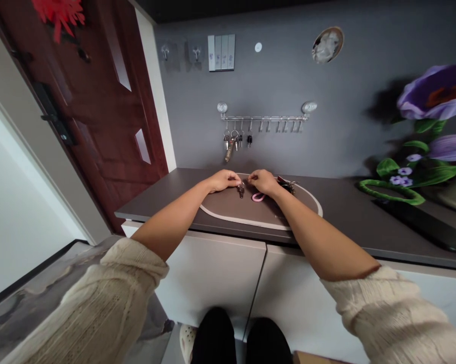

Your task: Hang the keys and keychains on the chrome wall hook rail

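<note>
Above an oval brown mat (235, 211) with a pale rim, my left hand (223, 180) pinches a small bunch of keys (241, 190) that hangs from its fingertips. Close by on the right, my right hand (263, 182) has thumb and finger pressed together beside the top of the bunch; whatever is between them is too small to make out. A pink loop strap (258, 197) lies on the mat under the right hand. Partly hidden behind the right wrist is a dark pile of more keys (286, 185).
A clear hook rail (266, 119) on the grey wall carries several key sets (231, 146) on its left hooks. To the right stand purple flowers (406, 172) and a long black object (425, 225) on the counter (342, 212). A dark red door (99, 101) is at left.
</note>
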A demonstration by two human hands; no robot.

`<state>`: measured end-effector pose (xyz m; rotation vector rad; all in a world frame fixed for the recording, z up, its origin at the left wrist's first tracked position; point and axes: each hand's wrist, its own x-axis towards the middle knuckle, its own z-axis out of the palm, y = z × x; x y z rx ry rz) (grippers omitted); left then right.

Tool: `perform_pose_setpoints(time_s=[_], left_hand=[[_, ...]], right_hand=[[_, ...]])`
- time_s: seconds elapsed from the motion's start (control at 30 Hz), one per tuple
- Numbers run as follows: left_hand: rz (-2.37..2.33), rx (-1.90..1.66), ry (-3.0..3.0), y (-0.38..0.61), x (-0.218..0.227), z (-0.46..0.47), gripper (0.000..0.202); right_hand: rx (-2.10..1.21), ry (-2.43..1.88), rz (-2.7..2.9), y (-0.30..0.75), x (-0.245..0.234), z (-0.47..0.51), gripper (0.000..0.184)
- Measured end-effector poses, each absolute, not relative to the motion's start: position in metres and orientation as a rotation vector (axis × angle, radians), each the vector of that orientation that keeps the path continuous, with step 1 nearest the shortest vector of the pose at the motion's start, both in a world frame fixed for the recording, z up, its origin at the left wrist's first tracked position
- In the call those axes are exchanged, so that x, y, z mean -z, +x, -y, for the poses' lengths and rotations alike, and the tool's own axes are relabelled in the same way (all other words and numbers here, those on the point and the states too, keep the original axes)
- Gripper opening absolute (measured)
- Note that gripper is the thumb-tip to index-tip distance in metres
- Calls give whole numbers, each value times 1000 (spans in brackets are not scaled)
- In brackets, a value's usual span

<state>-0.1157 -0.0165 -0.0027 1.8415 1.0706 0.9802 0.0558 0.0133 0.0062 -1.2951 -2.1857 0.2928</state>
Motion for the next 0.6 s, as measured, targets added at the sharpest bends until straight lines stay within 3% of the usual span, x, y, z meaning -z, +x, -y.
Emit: perform_pose_setpoints(time_s=[0.4, 0.6], left_hand=[[-1104, -1222, 1615, -117, 6, 5, 16], [-1062, -1329, 1510, -115, 3, 7, 17]], right_hand=[[-340, -1225, 2178, 55, -8, -11, 9], [-607, -1023, 2045, 52, -7, -11, 12]])
